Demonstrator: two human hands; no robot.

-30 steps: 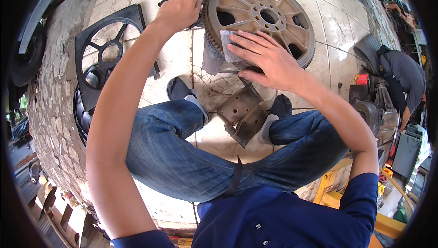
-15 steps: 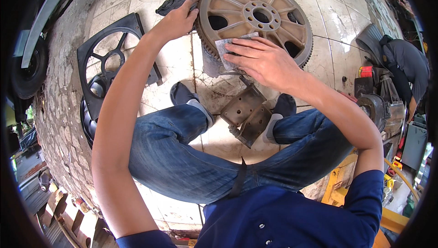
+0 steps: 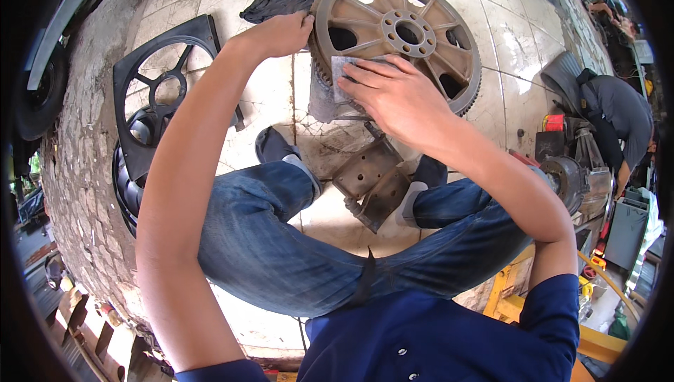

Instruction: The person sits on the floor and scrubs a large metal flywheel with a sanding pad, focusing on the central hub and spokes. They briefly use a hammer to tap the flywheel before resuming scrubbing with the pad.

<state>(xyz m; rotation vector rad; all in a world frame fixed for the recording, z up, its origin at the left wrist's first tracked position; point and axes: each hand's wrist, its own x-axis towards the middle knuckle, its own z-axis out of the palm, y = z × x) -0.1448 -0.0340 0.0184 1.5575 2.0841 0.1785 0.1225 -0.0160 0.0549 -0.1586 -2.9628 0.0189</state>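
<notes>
A brown, rusty flywheel (image 3: 361,29) with spokes, a hub ring of bolt holes and a toothed edge sits in front of me. My left hand (image 3: 284,34) grips its left rim with curled fingers. With fingers together, my right hand (image 3: 397,97) presses a grey sheet of sandpaper (image 3: 342,73) against the near rim. Part of the sheet is hidden beneath the fingers. Under the near left edge of the flywheel stands a grey support (image 3: 322,103). Between my feet lies a rusty angled metal bracket (image 3: 366,168) with holes.
A black cloth (image 3: 279,1) lies beyond my left hand. To the left is a black fan shroud (image 3: 126,97) beside a rough stone strip. At right, another person (image 3: 621,112) bends near a dark motor-like part (image 3: 565,178). A yellow frame (image 3: 509,287) stands by my right elbow.
My right hand and the sandpaper have slid slightly left along the near rim. The left hand's fingers have curled closer at the rim. The whole view has shifted a little.
</notes>
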